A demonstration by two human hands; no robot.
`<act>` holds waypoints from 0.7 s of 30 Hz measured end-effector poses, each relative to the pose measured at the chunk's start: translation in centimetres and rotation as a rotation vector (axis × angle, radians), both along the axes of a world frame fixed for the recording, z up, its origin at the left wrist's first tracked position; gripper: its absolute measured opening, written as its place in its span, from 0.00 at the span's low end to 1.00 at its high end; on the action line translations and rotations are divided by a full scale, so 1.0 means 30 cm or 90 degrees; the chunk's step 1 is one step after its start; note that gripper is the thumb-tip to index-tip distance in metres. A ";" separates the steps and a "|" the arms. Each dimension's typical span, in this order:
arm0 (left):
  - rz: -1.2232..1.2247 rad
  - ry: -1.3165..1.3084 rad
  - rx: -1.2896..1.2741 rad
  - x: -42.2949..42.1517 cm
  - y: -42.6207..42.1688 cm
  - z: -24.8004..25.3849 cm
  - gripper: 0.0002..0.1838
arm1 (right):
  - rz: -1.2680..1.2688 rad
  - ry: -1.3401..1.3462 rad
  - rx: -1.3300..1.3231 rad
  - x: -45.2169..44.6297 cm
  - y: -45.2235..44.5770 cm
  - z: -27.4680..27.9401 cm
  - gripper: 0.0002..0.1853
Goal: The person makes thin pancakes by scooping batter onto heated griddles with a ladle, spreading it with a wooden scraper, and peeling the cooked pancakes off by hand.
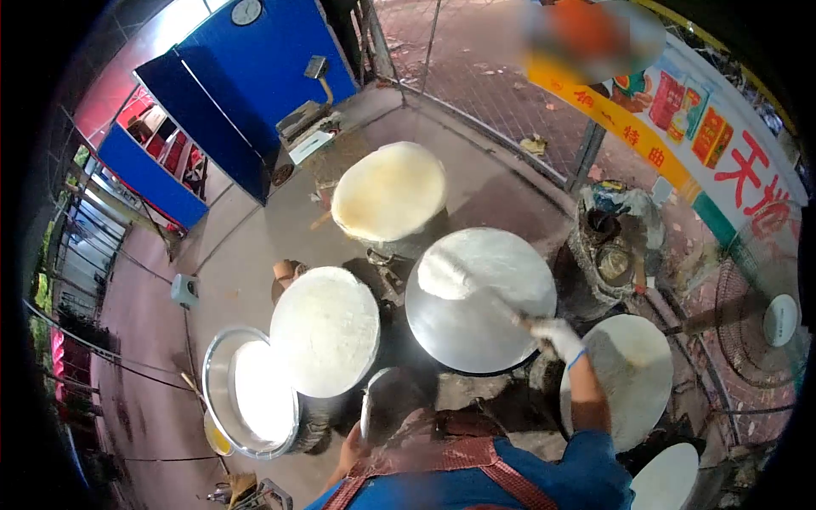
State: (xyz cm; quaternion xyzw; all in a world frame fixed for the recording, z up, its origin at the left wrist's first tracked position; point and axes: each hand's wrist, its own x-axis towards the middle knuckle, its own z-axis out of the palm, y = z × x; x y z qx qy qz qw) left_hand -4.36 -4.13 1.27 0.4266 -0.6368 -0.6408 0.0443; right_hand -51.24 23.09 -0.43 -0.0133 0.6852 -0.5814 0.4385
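Note:
My right hand (558,337), in a white glove, is closed around the handle of a batter spreader (497,303). The spreader's head rests in a patch of white batter (442,272) on the left part of a round grey griddle (501,340). Lower down, my left hand (348,449) is close to my body, against the edge of a grey bowl-like vessel (389,404) with a whitish rim. Its fingers are partly hidden, but they appear curled on that vessel.
More round griddles stand around: one coated white (325,331), one with a yellowish sheet (391,191), and one at right (625,382). A metal basin (208,374) of white batter is at left. A sooty stove (608,246) and wire fan (748,314) stand right.

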 end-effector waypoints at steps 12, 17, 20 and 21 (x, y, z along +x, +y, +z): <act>0.072 0.007 -0.019 0.123 0.028 -0.096 0.37 | 0.122 0.034 0.042 -0.105 -0.005 0.009 0.08; 0.110 -0.077 0.005 0.114 0.054 -0.001 0.37 | 0.172 0.036 0.123 -0.208 -0.212 0.048 0.11; 0.108 -0.102 -0.012 0.134 0.078 0.002 0.37 | 0.284 -0.047 0.081 -0.164 -0.088 0.054 0.07; 0.104 -0.110 -0.014 0.150 0.076 -0.012 0.37 | 0.280 -0.071 0.098 -0.132 -0.027 0.075 0.06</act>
